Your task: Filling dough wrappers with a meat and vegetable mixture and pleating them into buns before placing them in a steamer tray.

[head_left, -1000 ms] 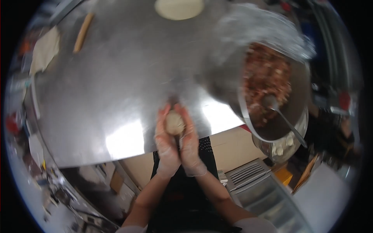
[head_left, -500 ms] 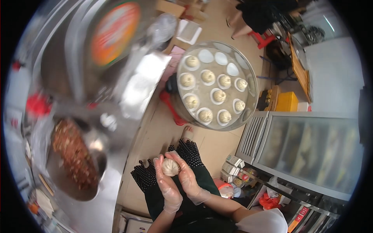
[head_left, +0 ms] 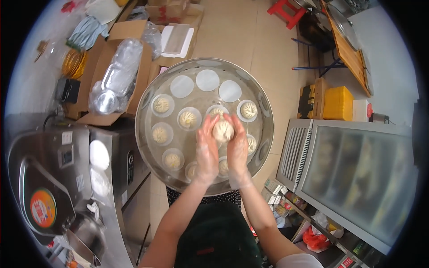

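Note:
A pleated dough bun (head_left: 223,131) sits cupped between my left hand (head_left: 207,154) and my right hand (head_left: 238,149), both in clear plastic gloves. The two palms press on its sides and hold it above a big round metal steamer tray (head_left: 199,101). On the tray, several pleated buns stand on white paper rounds, such as a bun (head_left: 161,105) at the left and another bun (head_left: 249,110) at the right. Paper rounds with no bun on them, like this paper round (head_left: 208,80), lie toward the far side. My hands partly hide some buns beneath them.
To the left stand a cardboard box (head_left: 94,67) with clear plastic containers and a metal counter with a machine (head_left: 42,169). A glass-front refrigerator (head_left: 353,178) is at the right. A yellow box (head_left: 338,103), a wooden table (head_left: 346,58) and a red stool (head_left: 287,12) are farther off.
My view has turned from the counter with the meat filling toward the tray. Both hands have carried the bun from in front of my apron to above the tray.

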Demonstrator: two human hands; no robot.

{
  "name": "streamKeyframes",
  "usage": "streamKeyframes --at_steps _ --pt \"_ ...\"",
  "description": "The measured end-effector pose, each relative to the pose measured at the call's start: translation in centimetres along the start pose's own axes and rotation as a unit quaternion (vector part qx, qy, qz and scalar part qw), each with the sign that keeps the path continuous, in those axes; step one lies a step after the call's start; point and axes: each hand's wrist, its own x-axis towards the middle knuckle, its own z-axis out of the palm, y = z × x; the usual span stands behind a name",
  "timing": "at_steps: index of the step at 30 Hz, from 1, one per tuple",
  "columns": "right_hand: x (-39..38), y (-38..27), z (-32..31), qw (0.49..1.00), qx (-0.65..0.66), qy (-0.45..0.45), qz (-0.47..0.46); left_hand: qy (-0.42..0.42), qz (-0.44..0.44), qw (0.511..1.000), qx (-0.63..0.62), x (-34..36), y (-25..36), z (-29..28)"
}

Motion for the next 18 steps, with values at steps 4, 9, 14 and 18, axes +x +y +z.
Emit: streamKeyframes --at_steps 4,9,14,18 --pt "9.2 4.3 -1.4 0.992 0.103 0.069 0.02 -0.059 -0.025 0.998 0.012 10.1 -3.2 1.2" --pt "14.5 8.6 -1.8 0.975 0.162 0.141 0.05 -0.091 -0.068 0.992 0.049 16.8 -6.5 0.7" --pt "16.1 13.3 -2.3 0.976 0.132 0.162 0.067 -0.093 -0.098 0.985 0.11 19.7 -9.2 -1.2" --pt "15.9 14.8 -2.3 0.975 0.113 0.185 0.044 -0.104 -0.058 0.983 0.138 19.3 -10.0 -1.8"
